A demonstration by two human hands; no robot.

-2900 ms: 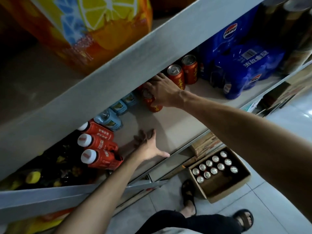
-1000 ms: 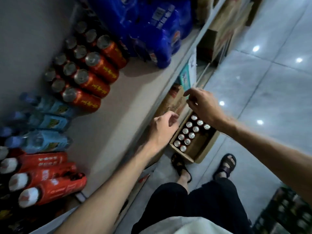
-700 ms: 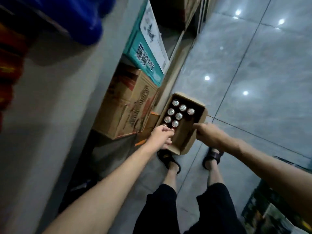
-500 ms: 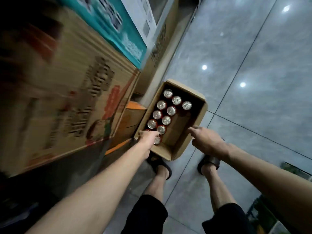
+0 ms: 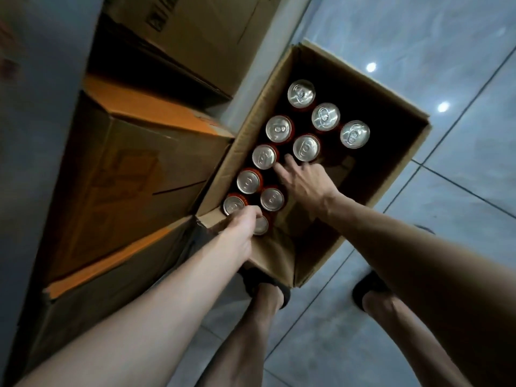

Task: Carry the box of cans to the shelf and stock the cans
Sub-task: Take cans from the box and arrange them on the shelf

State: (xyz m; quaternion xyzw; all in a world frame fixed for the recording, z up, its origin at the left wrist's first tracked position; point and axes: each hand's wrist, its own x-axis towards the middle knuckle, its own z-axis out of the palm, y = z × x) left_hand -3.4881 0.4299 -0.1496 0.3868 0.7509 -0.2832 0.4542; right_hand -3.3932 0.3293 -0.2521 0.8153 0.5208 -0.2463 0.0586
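Note:
An open cardboard box (image 5: 396, 152) stands on the tiled floor with several red cans, silver tops up, along its left side. My left hand (image 5: 242, 224) reaches over the box's near left corner, its fingers curled around the top of the nearest can (image 5: 261, 225). My right hand (image 5: 303, 181) is inside the box with fingers spread, the fingertips touching two cans, one (image 5: 264, 156) on the left and one (image 5: 306, 148) beside it. The right half of the box holds no cans.
Closed cardboard cartons (image 5: 131, 174) are stacked under the shelf at the left, against the box. My feet in dark sandals (image 5: 266, 283) stand just below the box. Grey floor tiles (image 5: 460, 191) stretch to the right.
I have turned from the shelf and bent down to the box. Both hands dropped from the shelf edge into the box, left onto the nearest can, right among the middle cans.

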